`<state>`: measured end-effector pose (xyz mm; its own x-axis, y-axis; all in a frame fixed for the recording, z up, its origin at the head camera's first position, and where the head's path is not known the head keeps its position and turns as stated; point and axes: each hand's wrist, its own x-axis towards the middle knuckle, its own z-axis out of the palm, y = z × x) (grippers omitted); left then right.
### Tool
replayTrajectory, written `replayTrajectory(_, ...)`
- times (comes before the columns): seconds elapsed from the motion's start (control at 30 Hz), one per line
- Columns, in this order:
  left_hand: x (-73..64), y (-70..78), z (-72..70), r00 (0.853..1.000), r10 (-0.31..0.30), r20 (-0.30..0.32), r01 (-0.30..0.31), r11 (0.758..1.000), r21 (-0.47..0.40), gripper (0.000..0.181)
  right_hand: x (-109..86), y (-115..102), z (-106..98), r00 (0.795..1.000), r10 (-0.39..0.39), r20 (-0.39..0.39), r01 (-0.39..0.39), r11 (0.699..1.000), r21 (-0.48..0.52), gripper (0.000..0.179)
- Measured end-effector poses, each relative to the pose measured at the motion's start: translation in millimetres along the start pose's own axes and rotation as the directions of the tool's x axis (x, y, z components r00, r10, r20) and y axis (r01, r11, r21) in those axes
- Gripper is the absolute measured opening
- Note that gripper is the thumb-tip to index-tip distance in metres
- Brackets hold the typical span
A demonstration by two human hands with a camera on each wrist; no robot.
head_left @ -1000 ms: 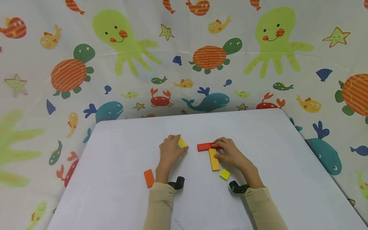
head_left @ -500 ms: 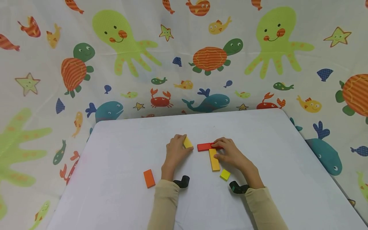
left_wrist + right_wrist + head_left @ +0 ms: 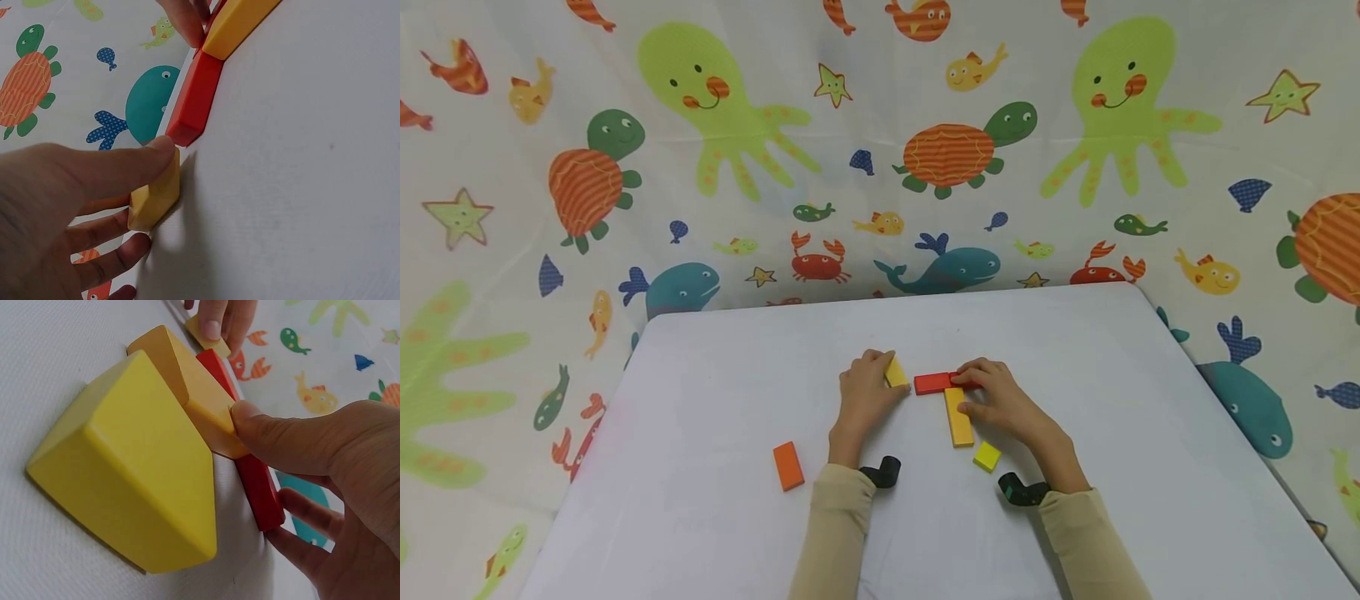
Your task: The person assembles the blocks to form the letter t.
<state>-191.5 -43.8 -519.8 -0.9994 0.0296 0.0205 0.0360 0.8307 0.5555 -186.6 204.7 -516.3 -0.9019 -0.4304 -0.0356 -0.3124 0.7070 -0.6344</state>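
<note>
My left hand (image 3: pixel 865 392) pinches a small yellow block (image 3: pixel 896 372) between thumb and fingers. In the left wrist view, this yellow block (image 3: pixel 157 199) stands close to the end of a red block (image 3: pixel 195 100). A second red block (image 3: pixel 259 494) continues that red row, partly covered by my right hand (image 3: pixel 1006 404) in the head view. A longer yellow-orange block (image 3: pixel 958 419) runs toward me from the row, forming a T. The right thumb rests on the yellow-orange block near the join, while fingertips touch the far side of the second red block.
A bright yellow cube-like block (image 3: pixel 987 456) lies beside the near end of the T. Farther left, an orange block (image 3: pixel 788 466) lies on the white tabletop (image 3: pixel 700 517). A cloth (image 3: pixel 850 175) printed with sea animals hangs behind the table.
My left hand has slid right with the yellow block, closing most of the distance to the red row. My right hand and the T of blocks have stayed in place.
</note>
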Motion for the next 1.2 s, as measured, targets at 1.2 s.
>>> replayTrajectory(1.2,6.1,3.7,8.3,1.000,0.018,0.003,-0.018,1.000,-0.023,0.063,1.7,-0.3,1.1,1.000,0.002,-0.007,-0.002,1.000,-0.013,0.041)
